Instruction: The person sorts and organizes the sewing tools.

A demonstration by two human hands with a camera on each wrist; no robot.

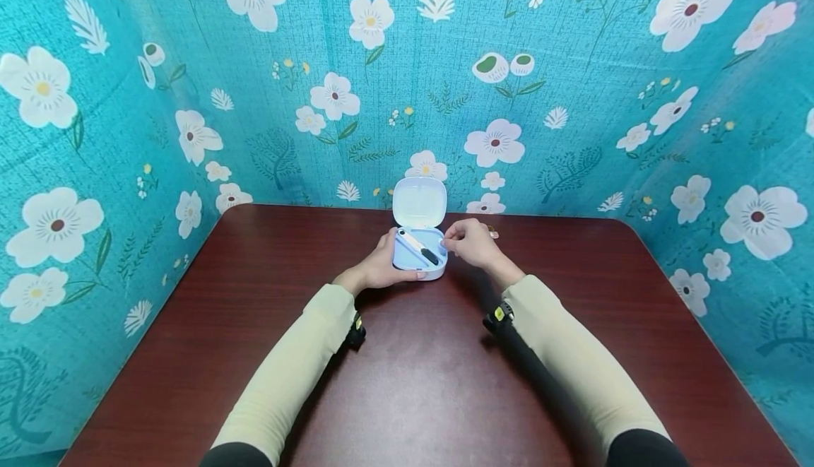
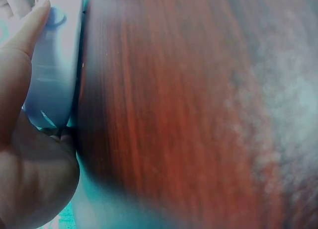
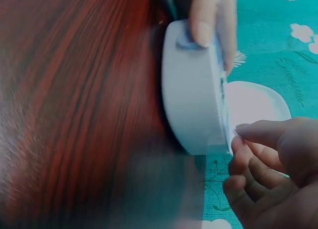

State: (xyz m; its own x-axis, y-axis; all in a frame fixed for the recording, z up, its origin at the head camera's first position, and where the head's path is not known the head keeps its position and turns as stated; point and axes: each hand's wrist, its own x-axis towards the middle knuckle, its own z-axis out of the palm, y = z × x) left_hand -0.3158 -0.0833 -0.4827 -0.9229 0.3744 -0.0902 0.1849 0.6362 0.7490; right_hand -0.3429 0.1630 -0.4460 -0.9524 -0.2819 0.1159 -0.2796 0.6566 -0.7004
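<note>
A small pale blue-white case (image 1: 434, 275) stands on the table with its rounded lid (image 1: 420, 202) raised at the back. Inside, a white stick with a black end (image 1: 416, 246) lies diagonally in the tray. My left hand (image 1: 380, 262) grips the case from its left side, thumb along the front wall by a round blue button (image 2: 55, 16). At the case's right rim, my right hand (image 1: 472, 242) brings thumb and index fingertip together on a small pale piece (image 3: 235, 133), mostly hidden by the fingertips. Its other fingers curl loosely.
The dark red-brown wooden table (image 1: 420, 368) meets a turquoise floral curtain (image 1: 394, 114) right behind the lid. A small whitish and gold item (image 1: 492, 232) lies behind my right hand. Each wrist carries a black camera (image 1: 356, 333).
</note>
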